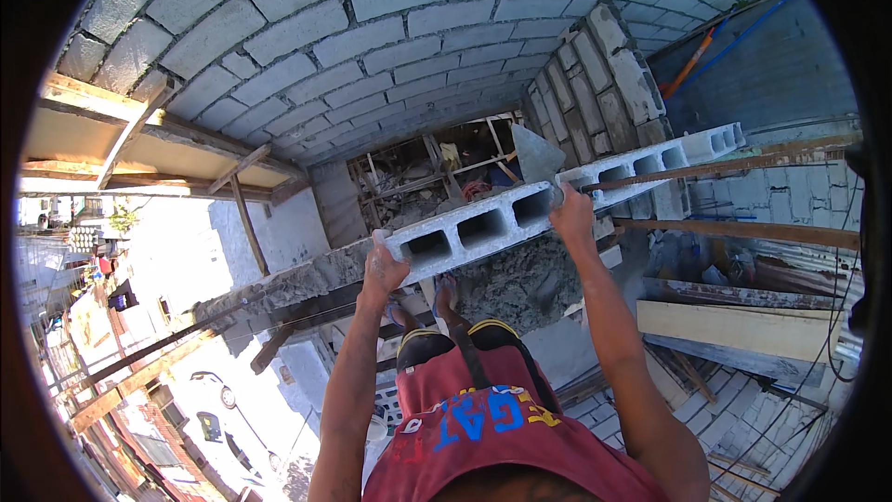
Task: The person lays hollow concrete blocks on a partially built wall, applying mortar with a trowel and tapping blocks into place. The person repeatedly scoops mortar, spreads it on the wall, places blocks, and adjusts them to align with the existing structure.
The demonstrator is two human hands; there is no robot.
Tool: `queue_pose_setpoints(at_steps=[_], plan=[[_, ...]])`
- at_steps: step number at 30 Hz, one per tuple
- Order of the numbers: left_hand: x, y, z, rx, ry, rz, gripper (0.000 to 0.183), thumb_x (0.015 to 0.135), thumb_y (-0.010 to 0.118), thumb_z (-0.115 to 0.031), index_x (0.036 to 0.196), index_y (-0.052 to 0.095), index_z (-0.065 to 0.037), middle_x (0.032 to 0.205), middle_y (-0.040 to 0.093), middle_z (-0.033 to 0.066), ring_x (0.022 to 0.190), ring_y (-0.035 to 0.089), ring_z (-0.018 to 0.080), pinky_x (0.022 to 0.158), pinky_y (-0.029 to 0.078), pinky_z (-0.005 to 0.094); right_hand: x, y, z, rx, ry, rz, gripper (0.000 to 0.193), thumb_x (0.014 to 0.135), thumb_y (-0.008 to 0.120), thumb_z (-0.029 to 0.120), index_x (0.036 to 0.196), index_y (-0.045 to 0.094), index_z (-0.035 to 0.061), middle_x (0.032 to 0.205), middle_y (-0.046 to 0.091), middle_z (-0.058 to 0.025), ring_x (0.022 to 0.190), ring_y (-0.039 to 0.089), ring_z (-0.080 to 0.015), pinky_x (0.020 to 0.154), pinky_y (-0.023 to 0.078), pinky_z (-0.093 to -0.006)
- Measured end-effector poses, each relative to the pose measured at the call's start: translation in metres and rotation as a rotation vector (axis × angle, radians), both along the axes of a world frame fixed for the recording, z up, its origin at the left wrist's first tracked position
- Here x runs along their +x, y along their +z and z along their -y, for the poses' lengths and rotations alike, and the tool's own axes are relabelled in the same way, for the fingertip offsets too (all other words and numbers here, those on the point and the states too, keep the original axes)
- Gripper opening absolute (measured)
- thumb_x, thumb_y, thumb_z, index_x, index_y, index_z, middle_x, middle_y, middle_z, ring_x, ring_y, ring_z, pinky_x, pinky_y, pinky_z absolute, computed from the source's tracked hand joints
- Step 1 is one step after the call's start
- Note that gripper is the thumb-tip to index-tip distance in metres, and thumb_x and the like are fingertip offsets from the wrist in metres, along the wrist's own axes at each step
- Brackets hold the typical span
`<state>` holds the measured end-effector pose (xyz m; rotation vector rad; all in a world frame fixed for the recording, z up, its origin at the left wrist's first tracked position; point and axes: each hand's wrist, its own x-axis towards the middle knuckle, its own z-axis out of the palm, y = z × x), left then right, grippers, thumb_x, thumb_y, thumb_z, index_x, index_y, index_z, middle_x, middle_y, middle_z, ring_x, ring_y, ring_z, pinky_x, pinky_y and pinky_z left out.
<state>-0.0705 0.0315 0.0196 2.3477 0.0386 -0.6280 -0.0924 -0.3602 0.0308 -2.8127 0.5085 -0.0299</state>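
A grey hollow concrete block (452, 240) with three openings is between my hands, at the wall line in front of me. My left hand (383, 270) grips its left end, fingers curled over the edge. The right hand (572, 214) holds the opposite end, close to a row of similar blocks (641, 163) that runs on to the right. Rough wet-looking mortar (311, 281) coats the wall top on the left. Whether the block rests on the wall beneath it or hangs just above, I cannot tell.
Below lies a mortar heap (520, 288) near my sandalled feet (446, 297). A tall block wall (409, 37) rises ahead. Wooden beams (743, 231) and planks (734, 327) lie at right, with hanging cables (850, 279). At left the ground drops to a street with a car (228, 442).
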Motion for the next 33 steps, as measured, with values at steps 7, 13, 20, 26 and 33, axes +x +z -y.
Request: queue_pose_setpoints(at_steps=[7, 13, 20, 26, 33], plan=[[0.010, -0.026, -0.006, 0.027, -0.054, 0.030, 0.066, 0.073, 0.066, -0.017, 0.126, 0.037, 0.009, 0.096, 0.064, 0.0336, 0.094, 0.063, 0.0490, 0.080, 0.052, 0.0498, -0.004, -0.005, -0.003, -0.032, -0.052, 0.000, 0.042, 0.067, 0.076, 0.014, 0.107, 0.066, 0.0039, 0.080, 0.068, -0.0233, 0.078, 0.066, -0.0423, 0.071, 0.052, -0.0511], [0.011, -0.029, -0.003, 0.058, -0.028, -0.035, 0.068, 0.071, 0.064, -0.015, 0.127, 0.036, 0.012, 0.094, 0.064, 0.0340, 0.093, 0.063, 0.0493, 0.079, 0.052, 0.0498, -0.005, -0.005, -0.001, -0.047, -0.045, -0.019, 0.051, 0.067, 0.076, 0.013, 0.116, 0.065, 0.0029, 0.081, 0.068, -0.0248, 0.079, 0.066, -0.0425, 0.073, 0.052, -0.0502], [-0.003, -0.019, 0.002, 0.067, 0.083, 0.100, 0.047, 0.068, 0.064, -0.015, 0.102, 0.051, 0.015, 0.083, 0.064, 0.0323, 0.086, 0.065, 0.0466, 0.073, 0.053, 0.0495, -0.002, -0.007, 0.001, -0.025, -0.017, -0.001, 0.056, 0.062, 0.077, 0.012, 0.116, 0.064, 0.0040, 0.084, 0.068, -0.0235, 0.083, 0.066, -0.0427, 0.076, 0.053, -0.0505], [0.008, -0.033, -0.006, 0.017, -0.031, 0.016, 0.065, 0.070, 0.065, -0.016, 0.122, 0.039, 0.013, 0.092, 0.065, 0.0341, 0.094, 0.063, 0.0483, 0.081, 0.053, 0.0503, -0.004, -0.010, 0.002, -0.026, -0.034, -0.007, 0.055, 0.061, 0.079, 0.013, 0.114, 0.065, 0.0045, 0.084, 0.068, -0.0235, 0.083, 0.066, -0.0426, 0.076, 0.053, -0.0504], [0.009, -0.017, -0.005, 0.014, -0.024, -0.020, 0.069, 0.069, 0.068, -0.019, 0.123, 0.038, 0.013, 0.093, 0.065, 0.0337, 0.094, 0.063, 0.0480, 0.082, 0.053, 0.0487, -0.003, -0.009, 0.000, -0.005, -0.043, 0.040, 0.049, 0.065, 0.079, 0.014, 0.110, 0.066, 0.0030, 0.084, 0.068, -0.0233, 0.083, 0.066, -0.0414, 0.075, 0.052, -0.0508]])
